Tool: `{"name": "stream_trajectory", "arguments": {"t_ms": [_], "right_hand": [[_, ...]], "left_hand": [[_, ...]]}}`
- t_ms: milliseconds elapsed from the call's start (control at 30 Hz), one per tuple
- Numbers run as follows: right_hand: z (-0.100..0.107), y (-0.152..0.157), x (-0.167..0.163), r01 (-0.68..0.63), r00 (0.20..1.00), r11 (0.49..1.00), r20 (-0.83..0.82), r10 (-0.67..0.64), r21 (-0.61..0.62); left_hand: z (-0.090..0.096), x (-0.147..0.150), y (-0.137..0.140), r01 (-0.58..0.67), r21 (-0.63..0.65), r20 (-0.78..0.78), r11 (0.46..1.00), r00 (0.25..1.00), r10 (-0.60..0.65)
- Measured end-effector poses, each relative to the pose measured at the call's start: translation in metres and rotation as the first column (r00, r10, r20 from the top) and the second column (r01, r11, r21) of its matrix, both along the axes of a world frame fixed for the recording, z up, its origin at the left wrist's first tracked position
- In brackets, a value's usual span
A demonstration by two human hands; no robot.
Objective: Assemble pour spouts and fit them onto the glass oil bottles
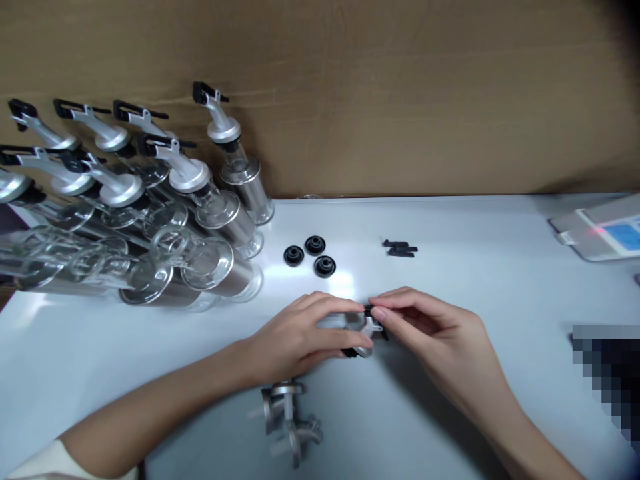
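Observation:
My left hand (297, 337) is closed around a silver bottle pourer (369, 328), thumb on one side and fingers on the other. A black stopper base shows at the pourer's lower end. On its spout, my right hand (445, 337) pinches a small black flip cap (369, 311) between thumb and fingertips; the fingers partly hide how it sits. Close to my left forearm lie several loose silver pourer bodies (287, 420). Beyond my hands are three black round stopper discs (325, 267) and a few small black flip caps (401, 248).
Glass bottles with metal sleeves (250, 190) crowd the left side, several topped with pourers and some open-necked (210, 263). A brown cardboard wall (375, 100) stands along the table's back. At right sits a white device (605, 227) with a blue panel.

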State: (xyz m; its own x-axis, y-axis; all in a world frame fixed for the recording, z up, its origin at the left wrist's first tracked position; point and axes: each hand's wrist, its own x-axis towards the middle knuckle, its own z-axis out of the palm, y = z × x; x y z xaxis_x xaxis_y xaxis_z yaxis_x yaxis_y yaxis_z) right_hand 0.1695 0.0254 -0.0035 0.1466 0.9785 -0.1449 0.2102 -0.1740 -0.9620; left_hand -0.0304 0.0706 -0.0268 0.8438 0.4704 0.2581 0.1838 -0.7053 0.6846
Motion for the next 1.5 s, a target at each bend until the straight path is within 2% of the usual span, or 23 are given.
{"name": "stream_trajectory", "arguments": {"t_ms": [300,700,933,1033,1133,1300,1400,1500], "right_hand": [[0.002,0.0,0.0,-0.061,0.998,0.996,0.023,0.059,0.058],[-0.001,0.0,0.0,-0.03,0.999,1.0,-0.042,0.03,0.003],[-0.003,0.0,0.0,0.013,0.998,0.999,-0.055,-0.016,-0.051],[0.0,0.0,0.0,-0.033,0.999,0.999,-0.005,0.033,0.004],[0.0,-0.002,0.0,-0.105,0.99,0.988,0.106,0.093,0.117],[-0.005,-0.005,0.002,-0.274,0.93,0.915,0.325,0.173,0.297],[-0.008,-0.006,0.001,-0.322,0.905,0.882,0.386,0.18,0.343],[-0.009,-0.005,0.0,-0.308,0.902,0.883,0.403,0.153,0.354]], "left_hand": [[-0.002,0.0,-0.001,-0.01,-0.014,0.037,1.0,0.999,0.01],[0.004,-0.001,-0.003,0.011,-0.027,-0.055,1.0,0.998,-0.012],[0.0,-0.002,-0.004,-0.015,0.082,0.013,0.997,1.0,0.014],[-0.002,-0.002,-0.004,-0.043,0.056,0.04,0.997,0.998,0.041],[-0.002,-0.002,-0.004,-0.107,-0.005,0.088,0.994,0.99,0.107],[-0.001,-0.002,-0.004,-0.212,-0.019,0.139,0.977,0.967,0.212],[0.0,-0.002,-0.004,-0.233,-0.006,0.143,0.972,0.962,0.231],[0.0,-0.002,-0.004,-0.239,-0.015,0.142,0.971,0.961,0.239]]}}
